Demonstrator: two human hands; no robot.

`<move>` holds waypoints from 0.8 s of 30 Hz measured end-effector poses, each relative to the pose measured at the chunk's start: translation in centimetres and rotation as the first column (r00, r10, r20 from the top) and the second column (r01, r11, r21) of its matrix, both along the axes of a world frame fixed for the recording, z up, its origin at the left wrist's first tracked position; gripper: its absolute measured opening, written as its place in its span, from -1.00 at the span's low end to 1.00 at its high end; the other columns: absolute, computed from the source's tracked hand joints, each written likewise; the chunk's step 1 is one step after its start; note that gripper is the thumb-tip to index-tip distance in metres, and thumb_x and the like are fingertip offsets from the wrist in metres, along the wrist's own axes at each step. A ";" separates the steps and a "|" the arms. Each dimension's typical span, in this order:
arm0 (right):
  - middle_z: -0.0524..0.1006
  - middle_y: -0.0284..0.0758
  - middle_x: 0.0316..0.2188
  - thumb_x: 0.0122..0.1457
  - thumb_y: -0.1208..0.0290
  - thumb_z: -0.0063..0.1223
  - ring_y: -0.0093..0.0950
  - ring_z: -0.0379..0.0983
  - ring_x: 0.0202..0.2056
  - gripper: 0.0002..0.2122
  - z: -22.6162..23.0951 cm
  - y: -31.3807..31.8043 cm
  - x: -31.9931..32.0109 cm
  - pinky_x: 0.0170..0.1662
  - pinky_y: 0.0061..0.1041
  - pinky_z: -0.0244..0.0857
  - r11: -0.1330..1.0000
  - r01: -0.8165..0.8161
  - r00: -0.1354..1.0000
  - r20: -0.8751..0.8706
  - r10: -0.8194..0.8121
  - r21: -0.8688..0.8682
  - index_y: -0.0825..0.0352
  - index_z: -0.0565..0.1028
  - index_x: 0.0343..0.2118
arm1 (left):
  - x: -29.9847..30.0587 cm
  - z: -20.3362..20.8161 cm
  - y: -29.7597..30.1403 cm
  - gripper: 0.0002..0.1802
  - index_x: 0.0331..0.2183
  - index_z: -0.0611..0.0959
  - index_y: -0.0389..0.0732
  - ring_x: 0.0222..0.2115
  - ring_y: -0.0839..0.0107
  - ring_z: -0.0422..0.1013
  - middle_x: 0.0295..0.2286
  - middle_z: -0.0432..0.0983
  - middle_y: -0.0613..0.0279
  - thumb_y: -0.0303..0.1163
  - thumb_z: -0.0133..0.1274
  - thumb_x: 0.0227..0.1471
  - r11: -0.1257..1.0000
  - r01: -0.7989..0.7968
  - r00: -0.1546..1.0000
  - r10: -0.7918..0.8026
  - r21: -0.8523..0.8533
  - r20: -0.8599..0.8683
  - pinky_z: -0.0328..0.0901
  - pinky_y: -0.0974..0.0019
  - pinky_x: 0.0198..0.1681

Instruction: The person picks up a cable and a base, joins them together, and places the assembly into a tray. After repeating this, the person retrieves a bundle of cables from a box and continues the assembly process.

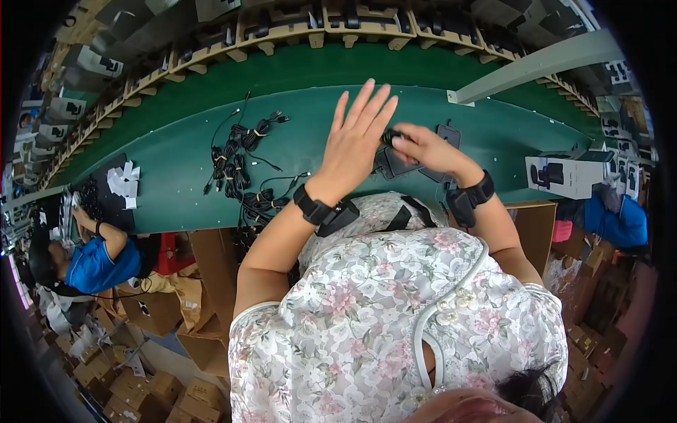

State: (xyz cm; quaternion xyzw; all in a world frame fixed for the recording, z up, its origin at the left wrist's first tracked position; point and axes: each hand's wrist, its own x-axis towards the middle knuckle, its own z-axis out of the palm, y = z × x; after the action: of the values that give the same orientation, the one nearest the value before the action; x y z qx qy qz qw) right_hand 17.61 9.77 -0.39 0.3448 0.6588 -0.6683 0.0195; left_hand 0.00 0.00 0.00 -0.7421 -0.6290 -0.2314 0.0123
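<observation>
My left hand (355,141) is raised over the green bench, palm down, its fingers stretched out and apart. Beside it my right hand (429,149) has thumb and fingers closed on a small black cable bundle (390,137), which is partly hidden behind the left hand. Under and around the right hand lie flat black devices with thin cords, one black device (399,166) nearer to me and another black device (449,134) farther off. To the left of my hands is a pile of black cables (238,169), coiled and tied with light ties.
A white box (564,176) with a black device pictured on it stands at the right edge. A grey metal post (536,69) crosses the far right. Tan trays (282,34) line the conveyor (296,67) beyond. A person in blue (106,262) works at the far left.
</observation>
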 end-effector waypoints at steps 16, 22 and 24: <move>0.49 -0.29 -0.43 0.07 0.30 -0.03 -0.27 0.42 -0.46 -0.78 2.7 4.6 1.2 -0.44 -0.46 0.28 0.331 -0.101 0.994 0.084 0.065 0.938 0.11 0.40 -0.18 | 2.6 -7.3 2.6 -0.77 -0.28 0.34 -0.32 -0.49 0.46 0.43 -0.48 0.42 0.22 -0.40 -0.07 0.04 0.910 0.344 0.059 0.225 -0.231 0.973 0.28 0.48 -0.50; 0.50 -0.29 -0.47 0.09 0.14 -0.09 -0.26 0.43 -0.42 -0.74 2.1 19.2 2.6 -0.43 -0.39 0.27 0.208 0.106 0.888 0.001 -0.459 0.972 0.01 0.40 -0.15 | -1.5 -13.0 -1.1 -0.63 -0.13 0.27 -0.27 -0.47 0.39 0.45 -0.34 0.39 0.15 -0.48 -0.05 0.01 0.910 -0.135 0.506 0.404 -0.392 0.762 0.31 0.43 -0.41; 0.51 -0.27 -0.47 0.09 0.13 -0.11 -0.23 0.42 -0.40 -0.73 2.2 23.3 2.4 -0.42 -0.37 0.28 0.150 0.095 0.850 -0.002 -0.527 0.984 0.00 0.38 -0.14 | -2.0 -13.9 -2.6 -0.62 -0.13 0.29 -0.27 -0.50 0.40 0.42 -0.36 0.39 0.15 -0.49 -0.02 -0.03 0.894 -0.186 0.469 0.445 -0.407 0.763 0.30 0.41 -0.44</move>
State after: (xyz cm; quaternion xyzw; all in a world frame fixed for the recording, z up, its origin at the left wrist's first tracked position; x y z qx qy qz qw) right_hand 20.05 33.05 1.82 0.5222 0.8223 -0.0308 -0.2239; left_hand -2.02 -2.64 -13.92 -0.4014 -0.7079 -0.4650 -0.3486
